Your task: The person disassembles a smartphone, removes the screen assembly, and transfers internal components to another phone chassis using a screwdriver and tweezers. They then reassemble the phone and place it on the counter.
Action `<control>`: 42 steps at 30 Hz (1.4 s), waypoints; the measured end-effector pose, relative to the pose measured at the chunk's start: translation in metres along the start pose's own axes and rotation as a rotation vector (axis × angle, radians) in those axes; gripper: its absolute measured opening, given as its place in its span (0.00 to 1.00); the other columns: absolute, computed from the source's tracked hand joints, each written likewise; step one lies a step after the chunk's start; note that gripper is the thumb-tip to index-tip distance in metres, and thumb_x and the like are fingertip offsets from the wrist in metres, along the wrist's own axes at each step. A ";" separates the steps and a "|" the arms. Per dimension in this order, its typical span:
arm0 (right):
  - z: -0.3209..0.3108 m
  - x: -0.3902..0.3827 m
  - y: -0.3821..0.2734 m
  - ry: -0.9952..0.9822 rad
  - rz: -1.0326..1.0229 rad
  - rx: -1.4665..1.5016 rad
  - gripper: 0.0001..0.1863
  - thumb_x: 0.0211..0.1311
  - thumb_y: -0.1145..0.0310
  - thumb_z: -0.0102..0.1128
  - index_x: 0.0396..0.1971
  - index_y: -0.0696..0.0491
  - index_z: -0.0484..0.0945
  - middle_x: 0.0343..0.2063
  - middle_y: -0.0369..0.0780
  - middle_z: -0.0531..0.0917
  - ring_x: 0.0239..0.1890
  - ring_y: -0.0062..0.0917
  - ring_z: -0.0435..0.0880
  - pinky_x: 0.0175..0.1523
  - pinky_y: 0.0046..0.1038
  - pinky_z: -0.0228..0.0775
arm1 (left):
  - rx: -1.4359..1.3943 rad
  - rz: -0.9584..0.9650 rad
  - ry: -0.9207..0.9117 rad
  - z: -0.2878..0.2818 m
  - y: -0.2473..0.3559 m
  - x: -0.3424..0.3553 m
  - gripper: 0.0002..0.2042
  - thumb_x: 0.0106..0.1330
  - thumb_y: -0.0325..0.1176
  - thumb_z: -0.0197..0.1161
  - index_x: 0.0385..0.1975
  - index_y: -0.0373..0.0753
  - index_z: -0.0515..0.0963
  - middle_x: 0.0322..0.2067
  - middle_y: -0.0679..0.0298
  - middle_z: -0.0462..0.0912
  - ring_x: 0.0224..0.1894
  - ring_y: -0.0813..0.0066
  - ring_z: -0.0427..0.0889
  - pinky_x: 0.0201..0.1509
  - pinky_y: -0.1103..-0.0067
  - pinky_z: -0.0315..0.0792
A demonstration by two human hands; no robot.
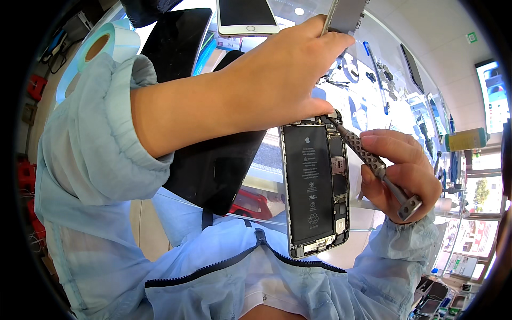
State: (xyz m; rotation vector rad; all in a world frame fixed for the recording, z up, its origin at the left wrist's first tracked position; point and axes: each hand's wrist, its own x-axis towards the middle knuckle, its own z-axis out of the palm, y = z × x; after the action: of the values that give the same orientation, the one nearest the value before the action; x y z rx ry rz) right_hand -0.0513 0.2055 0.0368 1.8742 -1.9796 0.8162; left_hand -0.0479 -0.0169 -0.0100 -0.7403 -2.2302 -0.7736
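An opened phone [313, 181] lies with its black battery and circuit boards bare, its lower end toward me. My left hand [298, 69] reaches across from the left. Its fingers hold up the phone's screen panel [345, 17], grey back showing, and its thumb rests by the phone's top edge. In my right hand [400, 170] is a metal screwdriver [368, 157] with a dimpled handle, gripped between thumb and fingers. The screwdriver's tip meets the phone's upper end, close to my left thumb. Part of the panel runs out of the picture at the top.
Dark tablets or phones [213, 170] lie under my left forearm, another [178, 40] beyond it. A white phone [247, 17] sits at the far side. A roll of pale tape [101, 45] stands left. Small parts, a blue pen [377, 80] and a yellow-green bottle [465, 140] are to the right.
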 end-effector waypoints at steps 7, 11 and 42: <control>0.003 -0.001 0.003 -0.006 -0.113 -0.039 0.25 0.36 0.84 0.70 0.32 0.58 0.62 0.32 0.54 0.79 0.30 0.42 0.82 0.31 0.33 0.79 | -0.038 -0.061 -0.027 -0.001 0.000 0.001 0.32 0.43 0.30 0.72 0.50 0.28 0.68 0.38 0.49 0.71 0.40 0.55 0.75 0.43 0.71 0.71; 0.001 0.000 0.001 -0.007 -0.103 -0.040 0.25 0.36 0.84 0.70 0.32 0.58 0.63 0.33 0.53 0.79 0.31 0.42 0.82 0.31 0.33 0.79 | -0.028 -0.070 -0.025 -0.003 0.001 0.000 0.30 0.44 0.29 0.71 0.49 0.28 0.68 0.38 0.48 0.71 0.40 0.54 0.75 0.42 0.71 0.71; 0.001 -0.004 0.001 0.027 -0.010 -0.012 0.21 0.39 0.83 0.70 0.28 0.57 0.65 0.33 0.51 0.80 0.32 0.41 0.83 0.32 0.31 0.78 | -0.042 -0.039 0.021 -0.001 0.000 -0.002 0.32 0.43 0.27 0.69 0.51 0.26 0.67 0.37 0.49 0.71 0.36 0.56 0.76 0.39 0.71 0.71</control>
State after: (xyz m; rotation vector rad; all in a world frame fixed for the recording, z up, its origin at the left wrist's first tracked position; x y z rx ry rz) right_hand -0.0522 0.2080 0.0337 1.8549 -1.9540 0.8202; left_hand -0.0469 -0.0181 -0.0110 -0.7073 -2.2217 -0.8452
